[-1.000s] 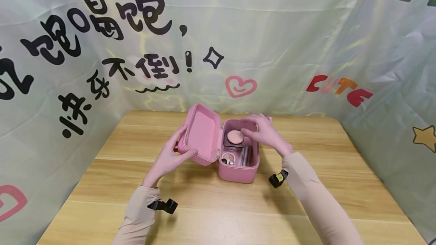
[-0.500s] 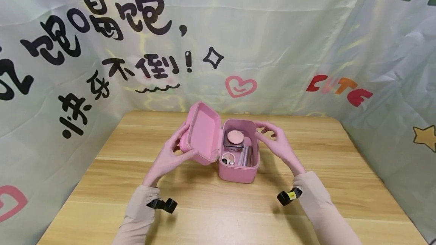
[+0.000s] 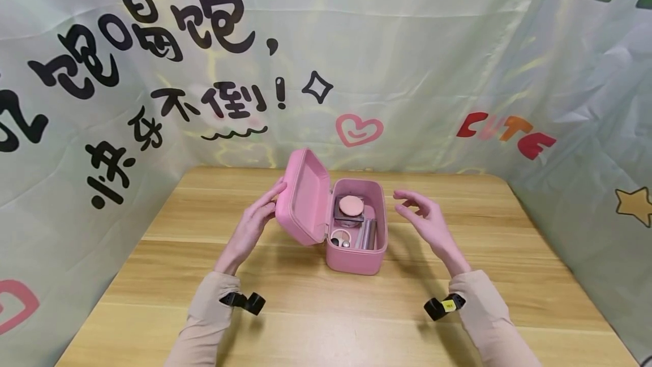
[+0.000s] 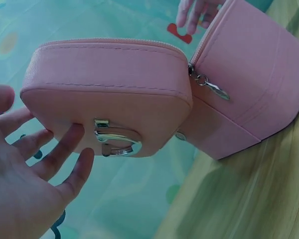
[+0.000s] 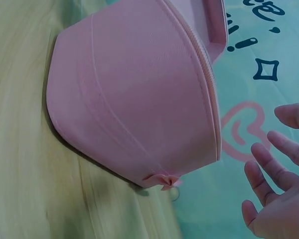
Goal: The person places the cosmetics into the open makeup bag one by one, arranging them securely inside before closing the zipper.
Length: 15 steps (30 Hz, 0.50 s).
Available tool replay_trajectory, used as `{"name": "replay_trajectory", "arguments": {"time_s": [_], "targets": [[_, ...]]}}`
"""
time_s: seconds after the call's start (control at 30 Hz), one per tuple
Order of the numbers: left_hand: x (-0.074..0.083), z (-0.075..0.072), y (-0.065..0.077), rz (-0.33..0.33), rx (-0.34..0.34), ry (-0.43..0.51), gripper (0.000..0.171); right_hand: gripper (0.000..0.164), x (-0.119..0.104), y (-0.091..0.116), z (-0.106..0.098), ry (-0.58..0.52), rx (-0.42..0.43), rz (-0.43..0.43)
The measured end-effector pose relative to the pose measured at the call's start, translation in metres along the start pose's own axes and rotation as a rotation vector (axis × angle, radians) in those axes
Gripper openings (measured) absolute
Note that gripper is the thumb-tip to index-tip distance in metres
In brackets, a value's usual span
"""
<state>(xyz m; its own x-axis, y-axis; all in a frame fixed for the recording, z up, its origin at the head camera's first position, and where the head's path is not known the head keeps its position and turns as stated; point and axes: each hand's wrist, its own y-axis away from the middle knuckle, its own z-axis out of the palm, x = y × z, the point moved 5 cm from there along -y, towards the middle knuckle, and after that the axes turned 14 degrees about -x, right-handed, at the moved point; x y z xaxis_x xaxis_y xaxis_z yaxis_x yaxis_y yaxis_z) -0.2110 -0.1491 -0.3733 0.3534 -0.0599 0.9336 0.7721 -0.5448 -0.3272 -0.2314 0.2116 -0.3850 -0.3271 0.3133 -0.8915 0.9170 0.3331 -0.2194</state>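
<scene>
A pink zippered cosmetic case (image 3: 356,262) stands on the table, its lid (image 3: 312,186) tilted back to the left. My left hand (image 3: 249,228) touches the outside of the lid with extended fingers, near the metal-fitted carry handle (image 4: 122,142) in the left wrist view. Inside the case lie a round pink pad (image 3: 351,205) on a dark square compact (image 3: 349,217), some slim tubes (image 3: 370,234) and small round items (image 3: 340,238) too small to identify. My right hand (image 3: 430,225) hovers just right of the case, apart from it, fingers loosely bent around nothing.
The wooden table (image 3: 326,321) stretches in front of and beside the case. A printed cloth curtain (image 3: 417,61) rises behind it and at both sides. A zipper pull (image 4: 217,89) hangs by the hinge, and a small bow (image 5: 164,180) decorates the case's outside.
My right hand has come out of the case and moved right and toward me. The lid has swung more upright, and my left thumb has left its inner rim.
</scene>
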Motion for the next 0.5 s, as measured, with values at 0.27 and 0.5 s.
{"name": "replay_trajectory", "arguments": {"time_s": [0.27, 0.5], "targets": [[0.005, 0.003, -0.006, 0.063, 0.007, -0.057, 0.046, 0.038, -0.009, -0.003, 0.003, 0.003, -0.017, 0.010], [0.010, 0.005, -0.011, 0.081, 0.050, -0.073, 0.048, 0.035, -0.022, -0.009, 0.007, 0.039, -0.032, -0.012]]}}
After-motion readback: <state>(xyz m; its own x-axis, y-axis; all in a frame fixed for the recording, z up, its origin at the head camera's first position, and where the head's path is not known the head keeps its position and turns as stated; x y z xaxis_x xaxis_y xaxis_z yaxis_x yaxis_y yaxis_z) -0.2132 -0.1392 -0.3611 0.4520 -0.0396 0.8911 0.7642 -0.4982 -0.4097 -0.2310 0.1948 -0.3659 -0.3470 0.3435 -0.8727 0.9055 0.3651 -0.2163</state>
